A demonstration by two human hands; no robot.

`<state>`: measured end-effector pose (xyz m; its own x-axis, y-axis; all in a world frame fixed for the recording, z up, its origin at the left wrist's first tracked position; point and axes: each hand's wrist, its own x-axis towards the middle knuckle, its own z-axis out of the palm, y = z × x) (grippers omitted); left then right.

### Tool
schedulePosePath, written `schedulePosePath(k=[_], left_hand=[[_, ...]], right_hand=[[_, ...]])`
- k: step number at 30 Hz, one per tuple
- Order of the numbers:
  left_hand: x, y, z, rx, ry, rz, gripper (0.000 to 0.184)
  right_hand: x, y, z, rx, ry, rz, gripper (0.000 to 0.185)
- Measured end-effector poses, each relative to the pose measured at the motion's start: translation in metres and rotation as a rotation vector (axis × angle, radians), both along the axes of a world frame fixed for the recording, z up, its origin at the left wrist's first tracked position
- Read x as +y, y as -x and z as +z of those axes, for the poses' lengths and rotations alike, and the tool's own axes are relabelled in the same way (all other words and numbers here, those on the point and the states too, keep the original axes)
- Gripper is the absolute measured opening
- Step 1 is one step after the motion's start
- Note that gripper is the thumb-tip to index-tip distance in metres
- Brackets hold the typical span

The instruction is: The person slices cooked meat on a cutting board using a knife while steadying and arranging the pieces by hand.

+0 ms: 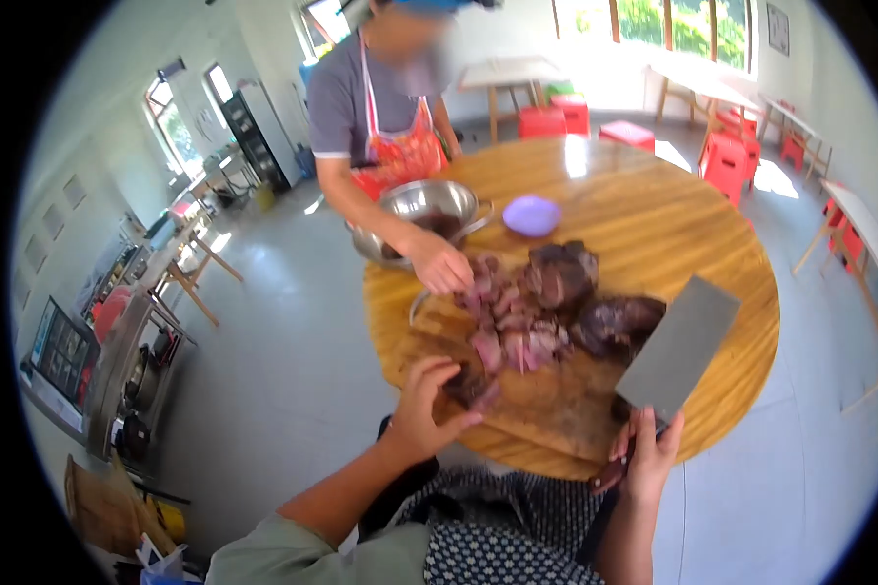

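Note:
My right hand [651, 453] grips a cleaver [681, 346] by its dark handle, with the broad blade raised and tilted over the board's right side. My left hand [421, 409] curves its thumb and fingers around a dark piece of meat [471, 383] at the left of the wooden cutting board [546, 414]. Sliced reddish meat [507, 317] lies heaped beyond it. Two large dark chunks of meat, one at the back [561, 273] and one at the right [617, 324], rest beside the slices. Part of the board is hidden under the meat.
Across the round wooden table [644, 210], another person's hand [439, 263] reaches to the slices. A steel bowl [424, 203] with dark contents stands before that person, near a purple bowl [532, 215]. Red stools [725, 164] and tables stand behind.

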<state>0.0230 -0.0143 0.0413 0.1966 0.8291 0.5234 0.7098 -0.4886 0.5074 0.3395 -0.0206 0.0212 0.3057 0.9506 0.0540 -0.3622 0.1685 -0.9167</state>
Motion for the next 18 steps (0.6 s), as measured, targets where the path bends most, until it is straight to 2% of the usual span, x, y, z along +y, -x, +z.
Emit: schedulePosePath(k=[1,6,9,18], left_hand=[[-0.001,-0.001,0.0,-0.013,0.059,-0.001,0.073],[0.006,0.006,-0.009,-0.051,-0.019,-0.044,0.058],[0.015,0.009,-0.013,0.021,-0.055,-0.071,0.056],[0.025,0.011,-0.028,-0.115,-0.128,-0.094,0.046]], right_hand=[[0.001,0.002,0.003,0.015,-0.014,-0.009,0.014],[0.002,0.006,0.006,0.032,0.035,-0.049,0.016],[0.002,0.008,0.01,0.027,0.075,-0.055,0.021],[-0.002,0.004,0.002,0.015,0.106,-0.161,0.032]])
